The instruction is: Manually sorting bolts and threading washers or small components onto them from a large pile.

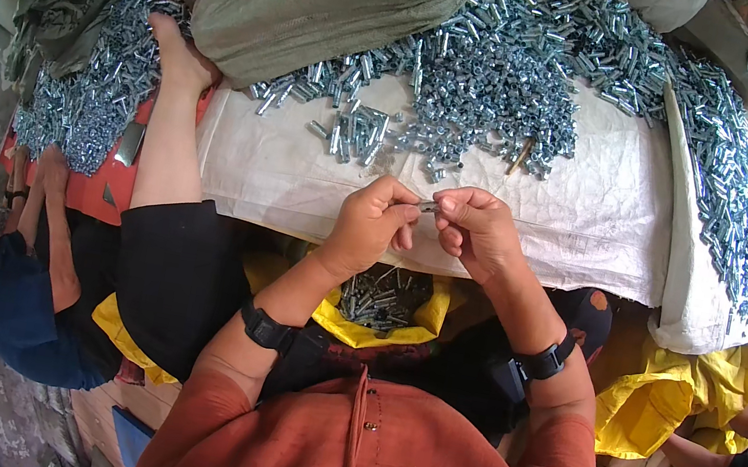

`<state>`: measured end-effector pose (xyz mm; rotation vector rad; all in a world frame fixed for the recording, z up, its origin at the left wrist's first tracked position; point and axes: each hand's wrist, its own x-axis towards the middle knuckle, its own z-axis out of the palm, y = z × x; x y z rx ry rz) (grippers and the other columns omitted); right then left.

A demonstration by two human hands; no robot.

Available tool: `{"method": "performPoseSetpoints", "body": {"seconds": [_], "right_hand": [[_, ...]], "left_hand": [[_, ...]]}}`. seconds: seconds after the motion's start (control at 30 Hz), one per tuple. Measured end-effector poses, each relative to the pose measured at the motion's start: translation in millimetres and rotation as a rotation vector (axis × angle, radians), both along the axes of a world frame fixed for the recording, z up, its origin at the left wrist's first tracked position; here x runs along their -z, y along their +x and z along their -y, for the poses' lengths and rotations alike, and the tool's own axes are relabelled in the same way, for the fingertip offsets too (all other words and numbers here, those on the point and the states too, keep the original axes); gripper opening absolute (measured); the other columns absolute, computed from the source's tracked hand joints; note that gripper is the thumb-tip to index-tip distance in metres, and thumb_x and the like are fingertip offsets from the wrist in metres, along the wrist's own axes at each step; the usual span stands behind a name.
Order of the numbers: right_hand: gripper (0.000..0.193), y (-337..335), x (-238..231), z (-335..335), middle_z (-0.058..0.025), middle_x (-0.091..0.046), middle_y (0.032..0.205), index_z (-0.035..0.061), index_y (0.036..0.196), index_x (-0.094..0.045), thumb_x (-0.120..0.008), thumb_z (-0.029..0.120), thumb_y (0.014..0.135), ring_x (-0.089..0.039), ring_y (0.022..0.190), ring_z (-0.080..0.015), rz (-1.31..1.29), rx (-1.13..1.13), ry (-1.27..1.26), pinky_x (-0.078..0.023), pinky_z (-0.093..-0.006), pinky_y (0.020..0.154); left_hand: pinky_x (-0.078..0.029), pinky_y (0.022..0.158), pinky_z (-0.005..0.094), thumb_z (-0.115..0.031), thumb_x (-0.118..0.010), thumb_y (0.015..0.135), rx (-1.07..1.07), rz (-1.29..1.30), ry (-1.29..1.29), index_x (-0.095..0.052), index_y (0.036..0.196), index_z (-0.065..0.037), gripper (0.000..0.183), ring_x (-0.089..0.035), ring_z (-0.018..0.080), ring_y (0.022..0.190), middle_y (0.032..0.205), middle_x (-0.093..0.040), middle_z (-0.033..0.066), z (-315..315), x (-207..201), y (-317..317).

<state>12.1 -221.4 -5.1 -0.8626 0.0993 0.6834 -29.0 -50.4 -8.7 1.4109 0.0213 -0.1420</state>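
Observation:
My left hand (pixel 373 226) and my right hand (pixel 478 233) meet over the near edge of a white cloth-covered table (pixel 266 171). Thumb and fingertips of both are pinched on a small silvery metal piece (pixel 428 207), mostly covered by the fingers; its exact kind is too small to tell. Just beyond my hands lies a heap of short metal nut-like pieces (pixel 485 104), with a small group of metal tubes (pixel 356 135) at its left. Below my hands a yellow sack (pixel 357 336) hangs open with metal parts inside.
A big grey-green sack (pixel 333 4) lies at the back left. A bare leg (pixel 174 141) rests on the table's left part. A co-worker (pixel 37 296) handles parts at far left. Rolled white cloth (pixel 682 226) borders more parts at right, above yellow sacks (pixel 662 405).

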Motion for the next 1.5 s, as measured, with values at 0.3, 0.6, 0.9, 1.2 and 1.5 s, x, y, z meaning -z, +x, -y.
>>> {"method": "performPoseSetpoints", "body": {"seconds": [0.3, 0.6, 0.9, 1.2, 1.5], "right_hand": [[0.010, 1, 4, 1, -0.0070, -0.057, 0.064, -0.0033, 0.086, -0.061, -0.060, 0.005, 0.082, -0.044, 0.044, -0.0097, -0.018, -0.028, -0.027, -0.032, -0.0214, 0.039], [0.011, 5, 12, 6, -0.0077, -0.057, 0.065, -0.0039, 0.089, -0.059, -0.057, 0.005, 0.083, -0.041, 0.043, -0.0077, -0.119, -0.146, 0.232, -0.031, -0.0202, 0.038], [0.016, -1, 8, -4, -0.0073, -0.058, 0.068, -0.0043, 0.093, -0.057, -0.061, 0.006, 0.082, -0.049, 0.045, -0.0110, 0.093, -0.029, -0.149, -0.037, -0.0220, 0.039], [0.016, -6, 15, -10, -0.0073, -0.059, 0.073, 0.0007, 0.095, -0.058, -0.062, 0.008, 0.082, -0.055, 0.053, -0.0131, 0.082, -0.102, -0.043, -0.046, -0.0237, 0.046], [0.017, 0, 4, -7, -0.0093, -0.063, 0.080, 0.0061, 0.090, -0.065, -0.064, 0.004, 0.074, -0.062, 0.068, -0.0215, 1.089, -0.390, -0.486, -0.048, -0.0316, 0.060]], "left_hand": [[-0.038, 0.039, 0.0191, -0.005, -0.050, 0.088, 0.012, -0.061, -0.044, -0.051, 0.086, -0.002, 0.004, -0.050, 0.0080, 0.045, 0.066, -0.055, 0.0039, -3, 2, 0], [-0.038, 0.039, 0.0188, -0.010, -0.053, 0.088, 0.056, -0.093, -0.168, -0.052, 0.087, -0.002, 0.008, -0.050, 0.0087, 0.044, 0.066, -0.055, 0.0044, -3, 2, 1], [-0.040, 0.042, 0.0195, -0.002, -0.054, 0.084, -0.029, 0.004, 0.030, -0.054, 0.083, -0.001, 0.002, -0.050, 0.0062, 0.047, 0.065, -0.055, 0.0030, -3, 0, -3], [-0.043, 0.045, 0.0212, -0.006, -0.058, 0.082, 0.016, -0.025, 0.177, -0.059, 0.083, 0.001, 0.006, -0.053, 0.0078, 0.050, 0.066, -0.058, 0.0033, -20, -14, 7], [-0.045, 0.072, 0.0409, -0.004, -0.064, 0.071, -0.469, 0.294, 1.147, -0.056, 0.104, -0.005, 0.033, -0.055, 0.0340, 0.086, 0.093, -0.056, 0.0145, -69, 10, 49]]}}
